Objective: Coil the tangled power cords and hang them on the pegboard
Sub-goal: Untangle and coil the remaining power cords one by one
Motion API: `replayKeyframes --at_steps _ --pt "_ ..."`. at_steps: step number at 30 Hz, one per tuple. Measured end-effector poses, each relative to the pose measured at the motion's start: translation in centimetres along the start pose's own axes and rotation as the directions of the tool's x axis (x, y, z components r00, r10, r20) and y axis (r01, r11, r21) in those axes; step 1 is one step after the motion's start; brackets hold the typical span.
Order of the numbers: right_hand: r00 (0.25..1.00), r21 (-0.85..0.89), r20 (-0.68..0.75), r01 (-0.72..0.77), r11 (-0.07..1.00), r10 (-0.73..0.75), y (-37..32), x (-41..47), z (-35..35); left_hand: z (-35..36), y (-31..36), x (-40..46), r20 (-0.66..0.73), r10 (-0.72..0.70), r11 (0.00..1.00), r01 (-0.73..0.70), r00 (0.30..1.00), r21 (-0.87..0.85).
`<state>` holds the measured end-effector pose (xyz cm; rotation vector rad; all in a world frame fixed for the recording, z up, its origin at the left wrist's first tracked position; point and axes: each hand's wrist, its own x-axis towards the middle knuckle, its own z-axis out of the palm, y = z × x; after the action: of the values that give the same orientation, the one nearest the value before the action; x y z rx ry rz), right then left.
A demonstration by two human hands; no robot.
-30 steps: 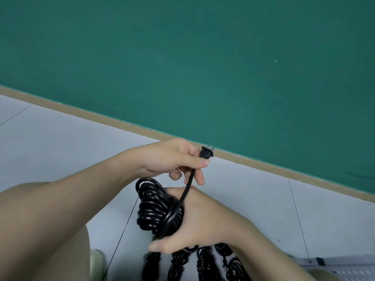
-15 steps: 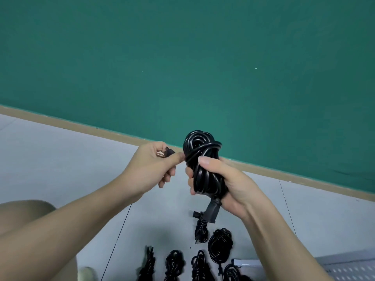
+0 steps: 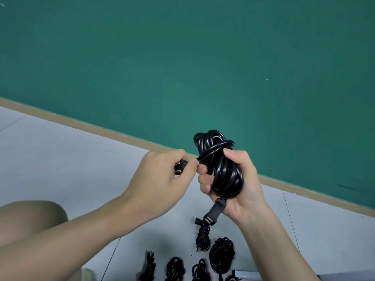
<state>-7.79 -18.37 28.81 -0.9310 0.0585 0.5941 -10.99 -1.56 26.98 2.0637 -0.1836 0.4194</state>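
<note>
Right hand: the right hand (image 3: 241, 185) wraps fingers and thumb round a glossy black coiled power cord bundle (image 3: 220, 165), held up in front of the green wall (image 3: 182, 57).
Left hand: the left hand (image 3: 160, 175) pinches the cord's black pronged plug (image 3: 38, 168) just beside the bundle, a short strand running across to the coil.
Other end: a black rectangular connector (image 3: 215, 212) hangs below the right palm.
Floor: several more black coiled cords (image 3: 222, 254) lie on the pale grey tiled floor (image 3: 60, 159) beneath the hands.
Lower left: a bare knee (image 3: 30, 220).
</note>
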Motion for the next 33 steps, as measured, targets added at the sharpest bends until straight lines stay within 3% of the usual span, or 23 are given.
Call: replayKeyframes --at_steps 5,8,11,18,21,23,25,27,30,33 --pt "1.000 -0.040 -0.006 0.009 0.999 -0.009 0.8 0.0 0.7 -1.1 -1.0 0.0 0.005 0.170 0.958 -0.167 0.985 0.233" --pt "0.999 0.005 -0.045 0.006 1.000 -0.005 1.4 0.3 1.1 -0.9 -1.0 0.8 -0.039 0.180 0.975 -0.172 0.983 0.143" --pt "0.997 0.043 -0.005 -0.071 0.997 0.071 1.5 0.5 1.0 -0.7 -1.1 1.5 -0.038 0.235 0.959 -0.226 0.971 0.172" --pt "0.980 0.120 0.137 -0.164 0.979 0.147 1.0 0.6 -0.3 -1.7 -1.2 2.0 0.287 0.332 0.929 -0.364 0.898 0.062" --pt "0.964 0.151 0.226 -0.177 0.973 0.140 0.8 0.4 -0.7 -1.7 -1.5 1.6 0.217 0.387 0.912 -0.407 0.896 0.055" --pt "0.949 0.192 0.292 -0.181 0.965 0.120 0.7 0.2 -0.8 -1.1 -1.2 1.5 0.068 0.354 0.935 -0.355 0.933 -0.002" --pt "0.934 0.211 0.344 -0.175 0.962 0.095 0.5 0.0 -0.5 -0.6 -0.4 1.5 -0.082 0.194 0.958 -0.207 0.978 -0.198" --pt "0.934 0.212 0.349 -0.158 0.964 0.076 0.3 -0.1 -0.2 -0.3 0.4 1.7 -0.139 0.026 0.909 -0.081 0.990 -0.408" --pt "0.944 0.213 0.323 -0.141 0.967 0.067 0.4 0.0 -0.1 0.0 0.9 2.3 -0.077 -0.106 0.808 0.041 0.991 -0.588" --pt "0.960 0.162 0.273 -0.107 0.981 0.060 0.7 0.3 -0.3 0.2 0.3 2.7 0.077 -0.171 0.711 0.178 0.982 -0.681"
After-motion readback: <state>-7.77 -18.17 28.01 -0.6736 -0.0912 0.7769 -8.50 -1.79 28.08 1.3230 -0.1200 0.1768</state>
